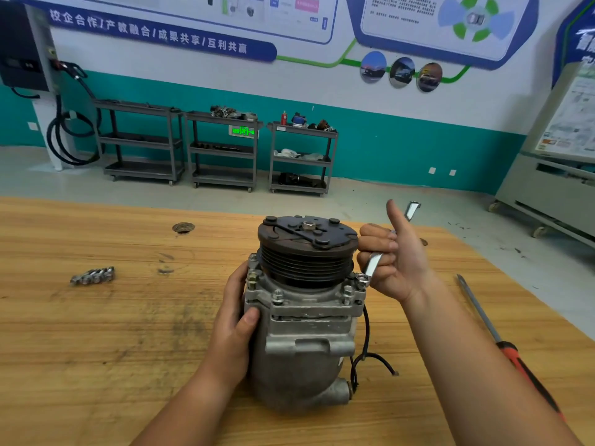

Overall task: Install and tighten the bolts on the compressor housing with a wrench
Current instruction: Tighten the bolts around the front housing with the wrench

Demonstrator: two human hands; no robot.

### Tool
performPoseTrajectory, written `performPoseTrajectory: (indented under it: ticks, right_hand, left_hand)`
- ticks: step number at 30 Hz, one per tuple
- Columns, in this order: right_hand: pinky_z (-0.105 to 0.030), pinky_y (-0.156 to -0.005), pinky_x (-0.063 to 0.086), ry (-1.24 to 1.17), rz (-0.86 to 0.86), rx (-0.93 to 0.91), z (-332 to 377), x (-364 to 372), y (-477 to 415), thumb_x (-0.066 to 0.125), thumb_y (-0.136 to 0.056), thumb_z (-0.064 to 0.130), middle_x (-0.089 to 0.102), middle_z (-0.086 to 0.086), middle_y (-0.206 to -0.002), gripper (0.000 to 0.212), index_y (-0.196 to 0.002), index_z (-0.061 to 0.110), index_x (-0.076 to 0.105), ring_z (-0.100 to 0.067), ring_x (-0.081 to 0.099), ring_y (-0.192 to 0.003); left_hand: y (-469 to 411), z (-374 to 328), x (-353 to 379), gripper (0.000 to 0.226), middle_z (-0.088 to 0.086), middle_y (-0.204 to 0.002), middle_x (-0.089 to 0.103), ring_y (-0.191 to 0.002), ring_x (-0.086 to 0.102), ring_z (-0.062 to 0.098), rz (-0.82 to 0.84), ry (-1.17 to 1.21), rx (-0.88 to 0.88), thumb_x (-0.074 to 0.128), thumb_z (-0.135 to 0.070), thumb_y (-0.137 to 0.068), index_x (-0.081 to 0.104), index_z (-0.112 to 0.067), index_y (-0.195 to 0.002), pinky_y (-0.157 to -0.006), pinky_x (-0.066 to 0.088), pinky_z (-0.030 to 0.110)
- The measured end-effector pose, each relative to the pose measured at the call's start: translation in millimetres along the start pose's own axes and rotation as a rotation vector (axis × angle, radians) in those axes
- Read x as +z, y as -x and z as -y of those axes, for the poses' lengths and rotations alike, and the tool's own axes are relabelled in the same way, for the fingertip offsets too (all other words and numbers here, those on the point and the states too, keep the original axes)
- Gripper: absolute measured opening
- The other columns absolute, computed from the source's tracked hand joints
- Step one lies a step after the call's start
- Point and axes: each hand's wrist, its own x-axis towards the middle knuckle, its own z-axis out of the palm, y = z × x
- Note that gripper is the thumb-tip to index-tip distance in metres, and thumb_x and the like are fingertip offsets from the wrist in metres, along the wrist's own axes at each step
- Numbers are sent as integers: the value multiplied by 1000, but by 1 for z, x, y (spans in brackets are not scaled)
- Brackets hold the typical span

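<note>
Near the bench's front edge the compressor stands upright, my left hand clamped around its side. My right hand grips the wrench on a flange bolt; angled so, it may slip and round the head.

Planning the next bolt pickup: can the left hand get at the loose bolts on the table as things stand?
Probably yes, once it lets go: the left hand is steadying the compressor, and bare table lies between it and the bolts.
</note>
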Motion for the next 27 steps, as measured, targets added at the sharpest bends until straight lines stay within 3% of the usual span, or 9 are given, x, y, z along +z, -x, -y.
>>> performPoseTrajectory:
  ticks: [6, 11, 14, 17, 19, 21, 23, 25, 27]
  right_hand:
    - [-15, -33, 12, 268, -294, -515, -25, 16, 29, 36, -80, 70, 34, 9, -38, 58, -44, 23, 37, -3, 13, -36]
    - [-13, -35, 21, 569, -462, -917, -74, 43, 59, 46, -73, 67, 39, 7, -48, 51, -45, 24, 42, -5, 27, -39]
    - [-14, -40, 30, 813, -493, -1039, -114, 51, 63, 58, -69, 46, 45, 7, -57, 31, -53, 22, 45, -5, 36, -49]
    - [-17, -48, 37, 1145, -540, -1074, -142, 53, 56, 68, -62, 40, 50, 3, -71, 29, -66, 28, 42, -5, 41, -53]
    - [-16, -47, 39, 1166, -525, -1101, -151, 56, 53, 71, -57, 37, 53, 4, -76, 30, -67, 33, 42, -6, 41, -48]
    - [-12, -49, 39, 1061, -502, -1197, -149, 60, 57, 68, -56, 28, 55, 8, -74, 24, -65, 34, 47, -1, 46, -51]
    - [-10, -49, 38, 940, -477, -1221, -131, 65, 68, 70, -51, 20, 58, 6, -66, 20, -57, 29, 54, 0, 49, -52]
    - [-10, -41, 37, 836, -407, -1009, -112, 68, 81, 86, -33, 38, 54, 0, -47, 36, -42, 20, 57, -2, 47, -40]
    - [-7, -37, 29, 681, -384, -935, -95, 69, 91, 81, -23, 68, 47, -2, -37, 61, -35, 18, 49, -9, 35, -29]
  left_hand:
    - [1, -5, 2, 107, 0, -136, 51, -121, 53, 1, -5, -33, 13, 61, -88, -50, 39, -23, -133, -92, 43, 13]
    - [2, -10, 3, 107, -4, -135, 51, -116, 54, -7, -12, -35, 15, 59, -91, -46, 40, -27, -130, -86, 42, 7]
    - [2, -11, 3, 108, -2, -136, 51, -117, 54, -4, -11, -44, 20, 59, -91, -47, 39, -27, -131, -89, 43, 10]
    - [1, -8, 3, 109, 7, -137, 52, -124, 54, 14, -13, -1, 4, 65, -88, -45, 41, -25, -131, -100, 44, 27]
    - [2, -6, 2, 109, 10, -138, 51, -127, 51, 23, -13, 7, 2, 67, -86, -46, 41, -24, -132, -105, 41, 40]
    - [2, -6, 2, 108, 8, -138, 52, -127, 51, 21, -9, 3, -13, 66, -86, -45, 42, -25, -131, -105, 41, 40]
    - [2, -6, 2, 107, 3, -137, 53, -125, 53, 12, -10, -11, -23, 65, -88, -45, 43, -27, -130, -100, 43, 27]
    - [2, -6, 2, 107, 1, -137, 52, -124, 53, 7, -10, -15, -19, 64, -88, -46, 43, -26, -130, -96, 44, 20]
    - [1, -5, 2, 107, 3, -138, 52, -125, 52, 11, -8, 0, -26, 65, -87, -46, 43, -26, -130, -99, 44, 24]
